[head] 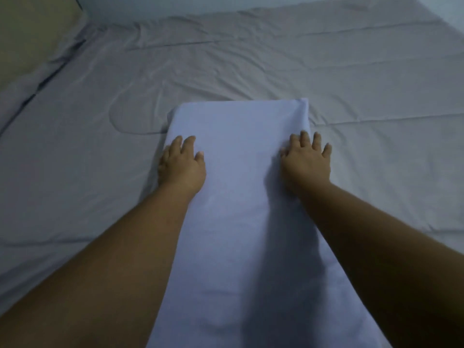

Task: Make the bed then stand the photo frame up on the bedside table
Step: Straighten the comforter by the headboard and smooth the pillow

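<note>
A pale blue folded blanket (238, 197) lies lengthwise on the grey bed sheet (326, 71), running from the bottom of the view to the bed's middle. My left hand (182, 164) rests on the blanket's left edge, its outer fingers curling over the side. Flat on the right part near the far end lies my right hand (307, 159), fingers spread and pressing down. No photo frame or bedside table is in view.
The grey sheet is wrinkled, with creases across its far half. A tan pillow or headboard (32, 33) sits at the upper left corner. A pale wall (175, 5) runs along the far side of the bed.
</note>
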A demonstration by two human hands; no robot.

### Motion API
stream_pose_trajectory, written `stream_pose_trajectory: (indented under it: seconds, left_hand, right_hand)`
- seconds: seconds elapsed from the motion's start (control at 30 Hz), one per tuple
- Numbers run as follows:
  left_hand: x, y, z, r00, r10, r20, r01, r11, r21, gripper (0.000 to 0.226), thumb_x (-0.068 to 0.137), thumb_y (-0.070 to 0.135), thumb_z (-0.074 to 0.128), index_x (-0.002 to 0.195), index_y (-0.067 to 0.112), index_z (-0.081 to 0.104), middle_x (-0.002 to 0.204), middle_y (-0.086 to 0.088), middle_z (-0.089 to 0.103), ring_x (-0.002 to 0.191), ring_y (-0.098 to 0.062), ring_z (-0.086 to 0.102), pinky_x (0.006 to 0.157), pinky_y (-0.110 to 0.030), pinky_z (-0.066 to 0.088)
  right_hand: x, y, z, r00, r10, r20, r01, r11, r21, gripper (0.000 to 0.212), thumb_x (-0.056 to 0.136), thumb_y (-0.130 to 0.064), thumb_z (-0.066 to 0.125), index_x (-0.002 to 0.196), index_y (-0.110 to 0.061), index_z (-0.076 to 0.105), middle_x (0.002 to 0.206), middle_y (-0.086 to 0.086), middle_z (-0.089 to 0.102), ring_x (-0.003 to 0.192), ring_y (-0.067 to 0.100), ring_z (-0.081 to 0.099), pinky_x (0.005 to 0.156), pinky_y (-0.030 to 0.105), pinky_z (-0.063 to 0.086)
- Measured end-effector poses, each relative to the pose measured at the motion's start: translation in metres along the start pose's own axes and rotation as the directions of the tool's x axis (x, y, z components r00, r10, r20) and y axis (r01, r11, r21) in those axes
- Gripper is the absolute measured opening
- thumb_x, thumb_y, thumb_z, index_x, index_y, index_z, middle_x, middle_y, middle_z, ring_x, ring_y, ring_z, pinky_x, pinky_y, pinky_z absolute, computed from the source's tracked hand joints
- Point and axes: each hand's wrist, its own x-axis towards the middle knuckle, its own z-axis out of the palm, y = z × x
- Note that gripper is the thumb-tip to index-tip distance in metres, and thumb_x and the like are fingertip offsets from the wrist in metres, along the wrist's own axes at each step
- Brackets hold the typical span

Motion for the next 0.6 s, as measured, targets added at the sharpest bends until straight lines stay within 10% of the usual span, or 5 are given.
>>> stream_pose_trajectory:
  seconds: [0.2, 0.6]
  left_hand:
    - [0.003, -0.024, 0.009, 0.941, -0.337, 0.03, 0.338, 0.941, -0.034, 0.056, 0.097, 0.052, 0.025, 0.146, 0.024, 0.02, 0.143, -0.022, 0.035, 0.124, -0.042, 0.044, 0.102, -0.049, 0.036]
    - [-0.073, -0.045, 0.0, 0.941, -0.331, 0.071, 0.335, 0.941, -0.055, 0.067, 0.095, 0.055, 0.029, 0.133, 0.0, 0.031, 0.127, -0.027, 0.056, 0.114, -0.043, 0.056, 0.091, -0.047, 0.044]
  right_hand:
    - [-0.002, 0.009, 0.026, 0.966, 0.255, -0.028, -0.241, 0.94, 0.242, 0.034, 0.095, -0.043, 0.033, 0.127, -0.033, 0.042, 0.13, 0.019, 0.043, 0.114, 0.043, 0.044, 0.096, 0.05, 0.036]
    - [-0.063, 0.016, 0.023, 0.985, 0.173, 0.016, -0.169, 0.932, 0.321, 0.034, 0.094, -0.047, 0.037, 0.125, -0.034, 0.037, 0.112, 0.023, 0.054, 0.098, 0.042, 0.057, 0.081, 0.041, 0.043]
